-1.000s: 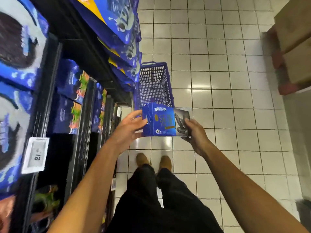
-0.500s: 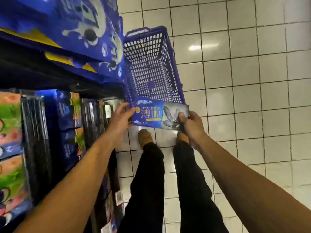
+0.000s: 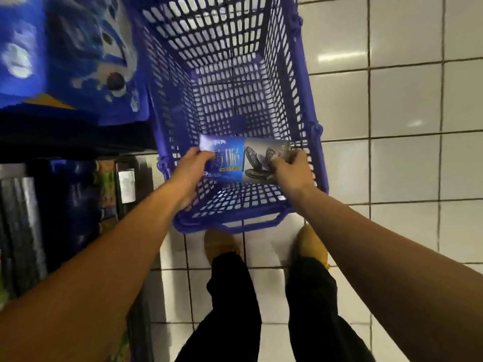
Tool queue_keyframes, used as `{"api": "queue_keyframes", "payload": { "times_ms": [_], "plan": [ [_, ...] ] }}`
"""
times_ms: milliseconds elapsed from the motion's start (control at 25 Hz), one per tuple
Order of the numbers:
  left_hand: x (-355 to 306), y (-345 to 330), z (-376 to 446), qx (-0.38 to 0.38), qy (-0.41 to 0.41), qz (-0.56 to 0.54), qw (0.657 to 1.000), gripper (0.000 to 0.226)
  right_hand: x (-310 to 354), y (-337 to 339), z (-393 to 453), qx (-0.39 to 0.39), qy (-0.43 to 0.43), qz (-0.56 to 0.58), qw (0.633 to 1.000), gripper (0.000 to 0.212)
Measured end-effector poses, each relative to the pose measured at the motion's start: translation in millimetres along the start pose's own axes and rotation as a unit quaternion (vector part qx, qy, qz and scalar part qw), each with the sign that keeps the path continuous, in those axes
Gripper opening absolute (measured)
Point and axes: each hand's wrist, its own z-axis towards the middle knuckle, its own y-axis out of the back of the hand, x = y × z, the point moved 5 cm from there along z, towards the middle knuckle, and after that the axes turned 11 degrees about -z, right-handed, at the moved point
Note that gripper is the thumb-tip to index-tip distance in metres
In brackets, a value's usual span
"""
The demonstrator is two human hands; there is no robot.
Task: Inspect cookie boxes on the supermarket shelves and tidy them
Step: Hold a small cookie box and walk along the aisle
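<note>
The cookie box (image 3: 244, 160) is a flat, rectangular carton, blue on its left portion and grey on its right, with cookies printed on the grey part. It is held level above the open interior of the blue mesh basket (image 3: 303, 82), near the basket's near end, and does not appear to rest on the basket floor.

Handling judgement: the carton is probably light and moderately stiff, made of thin card that dents at corners and edges. The contents are likely brittle, so squeezing across the broad faces should be avoided. The printed surface looks glossy and may be slippery.

Recommended hold: take the carton at its two short ends, fingers on the edges, as shown here. The left hand (image 3: 192, 169) has its grip closed on the blue end, thumb on the top face. The right hand (image 3: 292, 171) has its grip closed on the grey end, fingers curled over the edge.

The basket stands on the white tiled floor (image 3: 405, 100). To the left are the shelves (image 3: 78, 202), holding blue packages (image 3: 65, 61), blurred in this view.
</note>
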Motion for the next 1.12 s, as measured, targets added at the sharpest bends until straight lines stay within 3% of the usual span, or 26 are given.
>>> {"api": "queue_keyframes", "payload": {
  "times_ms": [200,400,600,680,840,1120],
  "plan": [
    [27.7,-18.7,76.1,0.006,0.051,0.037,0.998,0.026,-24.7,-42.9,78.6,0.058,-0.071,0.000,0.996,0.044],
    [59.7,-23.3,106.1,0.017,0.113,-0.002,0.993,0.028,-43.2,-62.6,113.5,0.079,-0.139,-0.016,0.987,0.038],
    [71.0,-28.7,103.1,0.011,0.136,-0.012,0.991,0.031,-42.0,-68.6,122.3,0.107,-0.153,-0.035,0.982,0.050],
    [65.6,-23.2,96.9,0.005,0.130,-0.021,0.991,0.025,-35.5,-63.2,116.2,0.119,-0.146,-0.029,0.982,0.043],
    [37.4,-8.3,36.9,-0.017,0.097,-0.043,0.994,0.021,-6.9,-32.3,67.2,0.111,-0.107,-0.012,0.988,0.042],
    [-34.0,33.8,-178.4,-0.004,0.069,-0.184,0.980,0.018,85.1,74.1,-121.2,0.154,-0.045,0.056,0.985,0.017]
  ]
}}
